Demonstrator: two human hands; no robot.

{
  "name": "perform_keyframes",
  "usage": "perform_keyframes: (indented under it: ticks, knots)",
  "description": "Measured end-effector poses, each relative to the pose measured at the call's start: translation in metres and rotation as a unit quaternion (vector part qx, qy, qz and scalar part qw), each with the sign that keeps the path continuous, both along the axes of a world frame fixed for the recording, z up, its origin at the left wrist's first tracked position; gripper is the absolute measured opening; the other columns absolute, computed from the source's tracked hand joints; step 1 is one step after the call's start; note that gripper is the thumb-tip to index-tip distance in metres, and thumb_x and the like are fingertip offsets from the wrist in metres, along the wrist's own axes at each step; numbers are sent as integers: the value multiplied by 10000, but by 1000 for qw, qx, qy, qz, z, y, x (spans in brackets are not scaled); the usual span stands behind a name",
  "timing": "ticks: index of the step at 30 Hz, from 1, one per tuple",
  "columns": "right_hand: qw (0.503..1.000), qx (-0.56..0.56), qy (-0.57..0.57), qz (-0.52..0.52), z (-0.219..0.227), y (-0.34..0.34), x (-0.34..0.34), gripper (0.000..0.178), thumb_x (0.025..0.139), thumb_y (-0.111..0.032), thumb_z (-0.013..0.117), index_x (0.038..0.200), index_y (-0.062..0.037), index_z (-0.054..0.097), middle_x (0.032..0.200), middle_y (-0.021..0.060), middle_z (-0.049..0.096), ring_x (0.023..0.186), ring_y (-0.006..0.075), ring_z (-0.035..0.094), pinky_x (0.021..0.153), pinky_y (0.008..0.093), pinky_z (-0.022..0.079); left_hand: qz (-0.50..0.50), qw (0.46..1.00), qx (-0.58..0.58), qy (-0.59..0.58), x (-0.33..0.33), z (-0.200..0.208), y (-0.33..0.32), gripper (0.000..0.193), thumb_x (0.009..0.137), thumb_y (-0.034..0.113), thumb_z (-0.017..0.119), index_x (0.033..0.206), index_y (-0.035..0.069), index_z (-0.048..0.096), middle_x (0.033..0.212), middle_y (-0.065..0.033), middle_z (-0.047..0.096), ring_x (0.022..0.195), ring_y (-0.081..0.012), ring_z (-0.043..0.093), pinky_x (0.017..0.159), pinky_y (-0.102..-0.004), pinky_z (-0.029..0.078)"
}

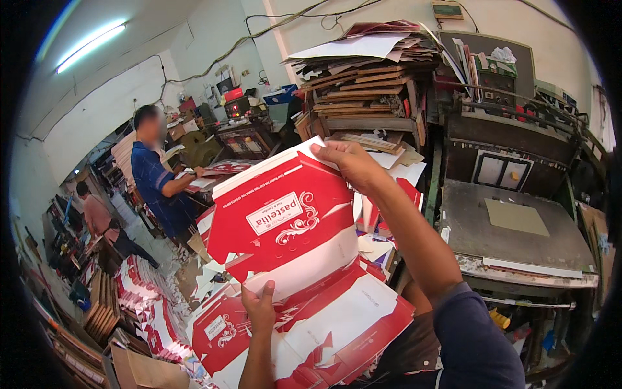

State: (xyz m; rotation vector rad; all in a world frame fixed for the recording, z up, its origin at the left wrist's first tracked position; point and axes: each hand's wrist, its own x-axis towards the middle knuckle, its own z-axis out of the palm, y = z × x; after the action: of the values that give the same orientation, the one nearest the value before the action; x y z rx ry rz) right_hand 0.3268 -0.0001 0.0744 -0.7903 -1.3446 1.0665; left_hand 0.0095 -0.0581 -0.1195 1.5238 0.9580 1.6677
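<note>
Several red-and-white printed carton blanks (278, 249), stacked together, are held up tilted in front of me. At their upper right corner my right hand (346, 163) is closed, thumb on the printed face and fingers behind. Down at the lower left edge of the same blanks is my left hand (259, 308), thumb and fingers bent about the edge; part of its grip is hidden. Beneath them lies a pile of matching blanks (350, 314), red with white panels and cut flaps.
A flatbed press (512, 220) stands at right. Stacked wooden boards (363, 97) rise behind the blanks. More bundled blanks (155, 318) sit on the floor at left, near a cardboard box (146, 369). A person in blue (155, 181) works at a machine; another person (100, 217) stands farther left.
</note>
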Motion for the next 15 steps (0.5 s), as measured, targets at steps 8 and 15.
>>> perform_keyframes:
  ticks: [8,15]
  knots:
    - [878,81,411,-230,-11,11,11,209,1006,-349,598,939,-155,558,729,-36,506,579,86,442,558,252,421,-11,1000,12,-6,1,-3,2,450,918,210,746,1229,-18,516,1116,-112,636,994,-177,615,902,-337,501]
    - [937,238,236,-97,-20,-53,-41,328,1011,-423,554,1126,-116,569,980,48,605,799,147,567,717,320,471,-23,999,-24,-32,-11,-19,13,479,923,198,731,1276,-21,493,1116,-117,642,994,-192,626,875,-335,517]
